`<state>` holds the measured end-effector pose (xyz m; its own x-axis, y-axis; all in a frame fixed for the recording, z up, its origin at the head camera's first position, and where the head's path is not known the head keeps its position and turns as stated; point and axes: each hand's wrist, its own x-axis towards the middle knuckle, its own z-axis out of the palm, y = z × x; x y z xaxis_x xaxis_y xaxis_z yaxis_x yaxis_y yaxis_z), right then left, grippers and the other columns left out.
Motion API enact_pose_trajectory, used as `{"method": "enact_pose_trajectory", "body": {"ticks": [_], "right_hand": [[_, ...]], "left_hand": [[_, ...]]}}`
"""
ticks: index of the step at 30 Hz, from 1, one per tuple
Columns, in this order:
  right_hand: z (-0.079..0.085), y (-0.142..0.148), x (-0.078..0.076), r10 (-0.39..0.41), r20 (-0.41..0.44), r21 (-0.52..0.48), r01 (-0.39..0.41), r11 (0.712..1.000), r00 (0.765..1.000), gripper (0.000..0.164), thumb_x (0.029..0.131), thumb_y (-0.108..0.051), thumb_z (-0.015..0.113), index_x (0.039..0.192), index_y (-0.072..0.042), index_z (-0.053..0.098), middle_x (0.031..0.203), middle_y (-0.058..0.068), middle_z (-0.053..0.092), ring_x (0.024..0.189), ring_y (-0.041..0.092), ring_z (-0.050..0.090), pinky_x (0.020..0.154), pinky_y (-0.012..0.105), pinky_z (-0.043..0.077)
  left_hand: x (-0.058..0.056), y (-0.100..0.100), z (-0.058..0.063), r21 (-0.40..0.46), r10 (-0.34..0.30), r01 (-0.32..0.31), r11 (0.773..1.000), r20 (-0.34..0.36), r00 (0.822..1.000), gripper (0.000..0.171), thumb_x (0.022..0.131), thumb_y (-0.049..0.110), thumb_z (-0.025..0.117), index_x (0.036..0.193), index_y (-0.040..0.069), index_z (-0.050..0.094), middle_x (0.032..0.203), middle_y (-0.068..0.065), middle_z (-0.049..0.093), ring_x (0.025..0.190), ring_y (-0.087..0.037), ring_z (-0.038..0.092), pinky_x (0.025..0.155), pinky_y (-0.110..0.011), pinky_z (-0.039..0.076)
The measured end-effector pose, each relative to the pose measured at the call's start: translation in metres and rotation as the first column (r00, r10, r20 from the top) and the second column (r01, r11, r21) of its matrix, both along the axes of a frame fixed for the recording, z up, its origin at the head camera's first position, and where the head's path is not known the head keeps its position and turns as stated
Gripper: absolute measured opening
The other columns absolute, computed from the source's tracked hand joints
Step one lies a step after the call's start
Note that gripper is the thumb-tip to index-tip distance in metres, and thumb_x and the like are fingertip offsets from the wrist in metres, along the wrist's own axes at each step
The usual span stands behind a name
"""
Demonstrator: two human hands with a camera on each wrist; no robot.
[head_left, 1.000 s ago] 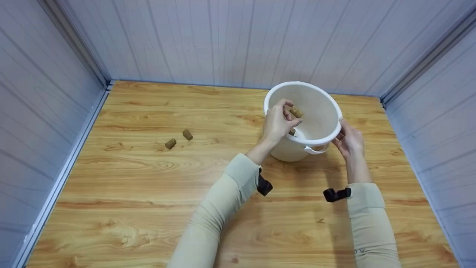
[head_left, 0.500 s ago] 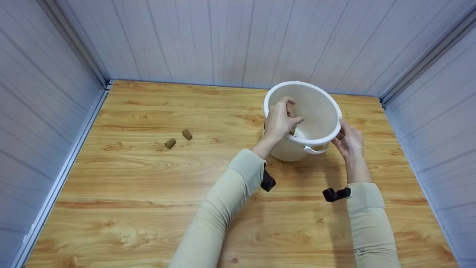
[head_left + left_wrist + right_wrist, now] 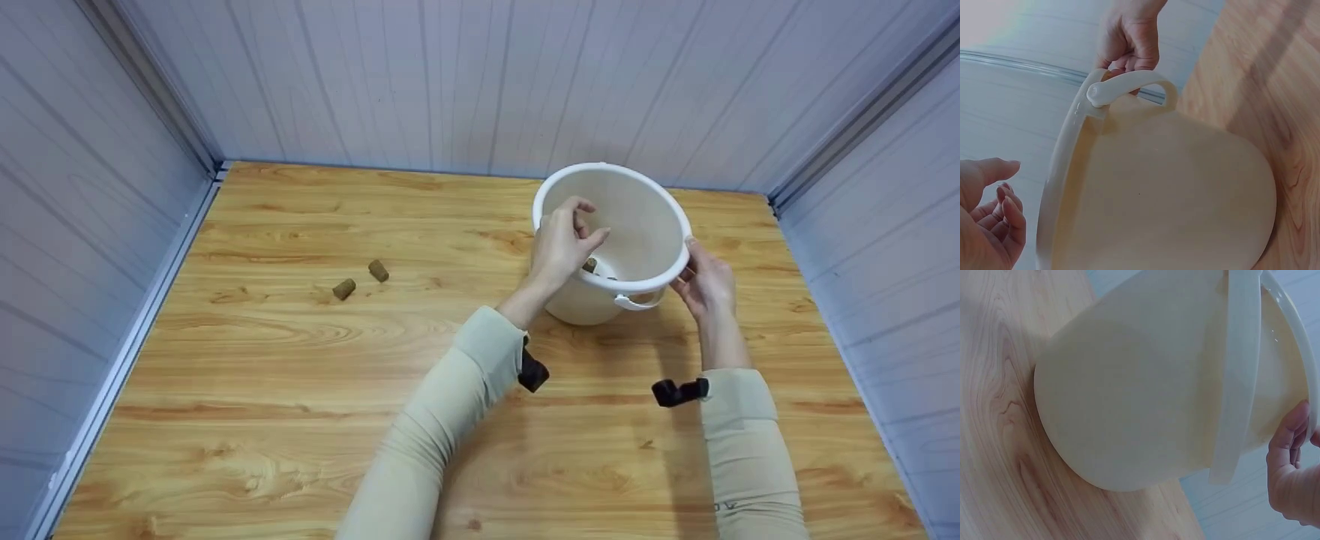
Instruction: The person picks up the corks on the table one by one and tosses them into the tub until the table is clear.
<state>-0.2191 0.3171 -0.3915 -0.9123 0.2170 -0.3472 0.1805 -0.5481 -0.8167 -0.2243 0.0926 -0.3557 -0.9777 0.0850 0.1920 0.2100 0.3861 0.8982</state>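
Observation:
A white bucket (image 3: 622,202) stands upright toward the right of the wooden surface. My left hand (image 3: 559,244) is over its near-left rim, fingers loosely curled and thumb apart; the left wrist view shows this hand (image 3: 991,208) with nothing in it. At the bucket's right side, my right hand (image 3: 705,281) grips the rim, and in the right wrist view the fingers (image 3: 1292,430) bend over that rim. A brown cork (image 3: 590,265) shows inside the bucket below my left hand. The rest of the bucket's floor is mostly hidden. Farther left lie two corks (image 3: 343,289) on the wood.
The bucket's white handle (image 3: 634,303) hangs down on the near side. Pale panel walls (image 3: 465,90) enclose the wooden surface (image 3: 300,420) at the back and both sides. The back wall rises close behind the bucket.
A second ago my left fingers held a cork above the bucket. They have let go, and it has dropped inside. My right hand has kept its hold on the rim.

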Motion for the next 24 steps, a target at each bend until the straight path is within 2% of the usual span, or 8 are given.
{"method": "enact_pose_trajectory", "body": {"ticks": [12, 19, 24], "right_hand": [[-0.001, 0.001, 0.0, -0.013, 0.023, 0.003, 0.013, 1.0, 1.0, 0.019, 0.081, -0.014, 0.065, 0.09, 0.001, 0.059, 0.076, 0.011, 0.062, 0.069, 0.019, 0.061, 0.063, 0.031, 0.051], [-0.002, 0.002, 0.0, -0.019, 0.016, -0.003, 0.019, 1.0, 1.0, 0.019, 0.08, -0.014, 0.066, 0.089, 0.0, 0.059, 0.076, 0.01, 0.062, 0.069, 0.019, 0.06, 0.064, 0.031, 0.05], [-0.003, 0.002, 0.0, -0.012, 0.014, -0.008, 0.012, 1.0, 1.0, 0.02, 0.079, -0.014, 0.067, 0.09, 0.001, 0.059, 0.078, 0.01, 0.062, 0.071, 0.019, 0.06, 0.065, 0.03, 0.05]], "left_hand": [[0.012, -0.012, 0.003, 0.056, -0.014, 0.017, 0.998, -0.053, 0.998, 0.026, 0.079, 0.015, 0.067, 0.1, 0.004, 0.058, 0.062, 0.003, 0.051, 0.055, -0.007, 0.047, 0.051, -0.016, 0.036], [0.017, -0.024, -0.005, 0.061, 0.009, -0.006, 0.998, -0.035, 0.999, 0.028, 0.079, 0.016, 0.068, 0.102, 0.004, 0.058, 0.063, 0.003, 0.05, 0.057, -0.007, 0.047, 0.05, -0.017, 0.036], [0.021, -0.033, -0.012, 0.07, 0.026, -0.022, 0.997, -0.063, 0.998, 0.028, 0.078, 0.014, 0.069, 0.101, 0.003, 0.058, 0.062, 0.001, 0.051, 0.055, -0.008, 0.046, 0.049, -0.016, 0.035]]}}
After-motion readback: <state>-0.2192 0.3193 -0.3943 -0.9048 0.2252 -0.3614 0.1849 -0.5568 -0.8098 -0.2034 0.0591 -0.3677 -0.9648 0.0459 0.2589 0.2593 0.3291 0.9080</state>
